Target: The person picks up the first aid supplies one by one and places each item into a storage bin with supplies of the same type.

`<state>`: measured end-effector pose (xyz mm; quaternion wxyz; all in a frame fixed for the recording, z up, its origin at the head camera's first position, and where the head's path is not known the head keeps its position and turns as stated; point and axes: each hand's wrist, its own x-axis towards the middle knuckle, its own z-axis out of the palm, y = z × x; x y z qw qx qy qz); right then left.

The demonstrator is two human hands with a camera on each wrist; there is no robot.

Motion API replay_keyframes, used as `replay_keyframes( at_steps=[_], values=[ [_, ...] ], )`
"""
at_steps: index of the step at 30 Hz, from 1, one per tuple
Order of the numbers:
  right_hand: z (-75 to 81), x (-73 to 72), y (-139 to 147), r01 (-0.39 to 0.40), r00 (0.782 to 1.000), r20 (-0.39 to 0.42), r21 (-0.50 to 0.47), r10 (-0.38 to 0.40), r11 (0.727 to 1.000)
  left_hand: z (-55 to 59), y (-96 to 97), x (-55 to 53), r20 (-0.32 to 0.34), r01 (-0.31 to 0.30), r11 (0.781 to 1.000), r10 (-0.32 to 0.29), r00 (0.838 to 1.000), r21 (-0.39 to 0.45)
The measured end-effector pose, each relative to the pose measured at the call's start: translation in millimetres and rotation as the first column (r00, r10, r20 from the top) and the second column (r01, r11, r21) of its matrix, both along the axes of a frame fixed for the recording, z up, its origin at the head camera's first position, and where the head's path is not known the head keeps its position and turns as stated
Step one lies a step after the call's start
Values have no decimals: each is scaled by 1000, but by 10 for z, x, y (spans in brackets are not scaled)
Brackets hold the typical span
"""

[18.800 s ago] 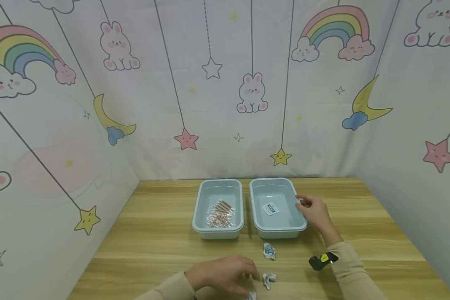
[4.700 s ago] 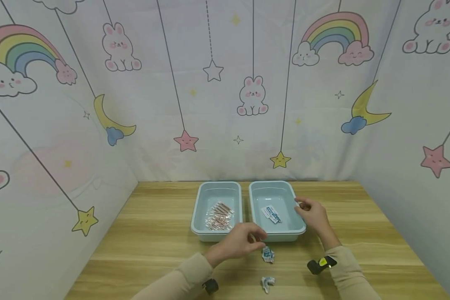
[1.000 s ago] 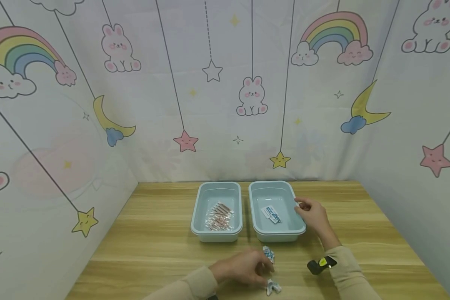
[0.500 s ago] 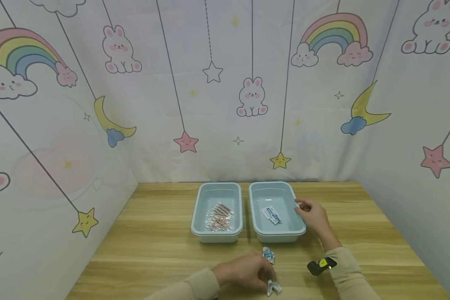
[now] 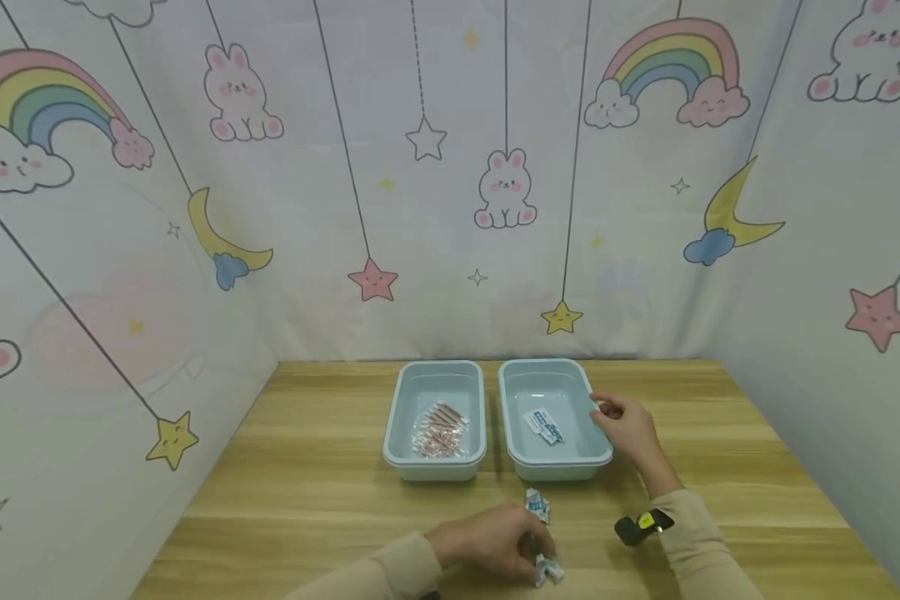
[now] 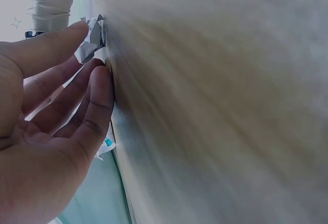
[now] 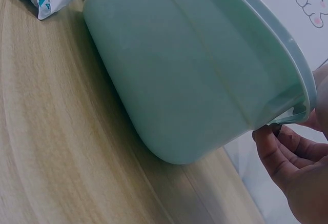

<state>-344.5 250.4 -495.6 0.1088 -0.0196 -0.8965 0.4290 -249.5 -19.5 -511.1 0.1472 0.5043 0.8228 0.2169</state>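
My left hand [image 5: 495,537] is low over the table, thumb and fingertips at a crumpled white-and-blue packet [image 5: 547,570]. In the left wrist view, the crumpled packet [image 6: 92,40] sits between thumb and index fingertip, lightly pinched. A second crumpled packet [image 5: 537,505] lies just beyond that hand. My right hand [image 5: 633,427] grips the right side rim of a pale blue plastic bin [image 5: 558,471]; in the right wrist view, fingers [image 7: 274,155] curl under the rim. Inside that bin lie flat white-and-blue packets [image 5: 545,427], overlapping.
A matching left bin [image 5: 438,471] holds many brown-shafted cotton swabs [image 5: 441,429] in clear wrap. Both bins stand side by side near the back of the wooden table [image 5: 307,467]. A printed cloth backdrop [image 5: 420,217] encloses the table on three sides.
Since the oldest frame, crumpled packets on the table went from three to two, and a flat one joined the bin. Lately my left hand lowered to the nearer packet; my right hand stayed.
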Motion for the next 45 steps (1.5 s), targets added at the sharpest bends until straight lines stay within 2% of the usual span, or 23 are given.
replay_keyframes(
  at_steps=[5, 10, 18, 33, 45],
  values=[
    [29, -12, -16, 0, 1000, -1, -2, 0, 1000, 13, 7, -19, -12, 2, 1000, -2, 1000, 0],
    [13, 1, -22, -9, 1000, -2, -3, 9, 1000, -21, 19, -1, -34, 16, 1000, -16, 999, -1],
    [-25, -8, -4, -11, 1000, -7, 5, 11, 1000, -48, 35, 27, -62, -1, 1000, 0, 998, -14],
    [-15, -6, 5, -11, 1000, 4, 7, 11, 1000, -27, 40, 29, -43, -20, 1000, 20, 999, 0],
    [-17, -14, 18, -10, 1000, -7, 11, 10, 1000, 10, 23, 2, -18, -33, 998, 34, 999, 62]
  ],
)
